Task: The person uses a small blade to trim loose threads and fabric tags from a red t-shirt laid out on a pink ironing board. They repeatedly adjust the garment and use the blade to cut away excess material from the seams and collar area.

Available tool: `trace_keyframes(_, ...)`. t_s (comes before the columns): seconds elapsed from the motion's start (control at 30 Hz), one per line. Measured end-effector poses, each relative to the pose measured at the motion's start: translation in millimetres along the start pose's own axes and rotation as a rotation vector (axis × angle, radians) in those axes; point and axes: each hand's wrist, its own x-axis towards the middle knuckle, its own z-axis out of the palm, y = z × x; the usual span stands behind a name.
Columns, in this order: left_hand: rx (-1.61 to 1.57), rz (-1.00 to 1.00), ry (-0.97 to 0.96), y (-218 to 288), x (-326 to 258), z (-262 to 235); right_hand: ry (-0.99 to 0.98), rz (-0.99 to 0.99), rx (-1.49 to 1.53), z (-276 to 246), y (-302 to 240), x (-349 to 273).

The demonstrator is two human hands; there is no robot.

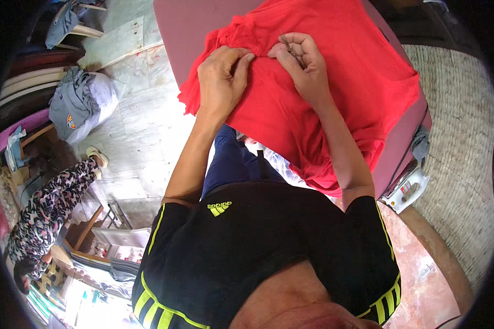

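A red garment (335,82) lies spread over a pink padded board (192,27), its lower part hanging off the near edge. My left hand (220,82) presses and pinches the red cloth near its bunched left end. My right hand (302,63) sits just beside it, fingers curled and pinching a fold of the same cloth. The two hands almost touch at the fingertips.
A white iron (409,189) rests at the board's right end. On the tiled floor to the left lies a pile of grey and white clothes (82,104). A person in a patterned outfit (44,214) sits at lower left. A woven mat (461,126) covers the right.
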Motion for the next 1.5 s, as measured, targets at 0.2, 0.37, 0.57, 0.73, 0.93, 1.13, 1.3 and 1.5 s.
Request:
trace_keyframes(0.2,0.090,-0.091,0.093,24,12,4,0.033,0.041,0.074,4,-10,0)
trace_keyframes(0.37,0.182,-0.011,0.189,11,14,23,0.050,0.038,-0.002,4,0,2)
trace_keyframes(0.57,-0.103,-0.198,0.121,1,7,9,-0.059,-0.009,-0.205,-1,-7,-1)
trace_keyframes(0.73,-0.046,-0.247,0.083,12,2,-2,-0.143,-0.223,-0.679,-2,-13,0)
trace_keyframes(0.93,-0.071,-0.307,0.073,15,-9,-7,-0.196,-0.403,-0.871,-3,-5,2)
trace_keyframes(1.13,-0.045,-0.199,0.123,7,-10,-7,-0.234,-0.508,-1.004,-1,-5,2)
trace_keyframes(1.3,-0.057,-0.042,0.179,6,-14,1,-0.258,-0.528,-1.048,5,-6,4)
trace_keyframes(1.5,-0.015,0.087,0.215,1,-14,4,-0.321,-0.509,-1.091,10,-14,5)
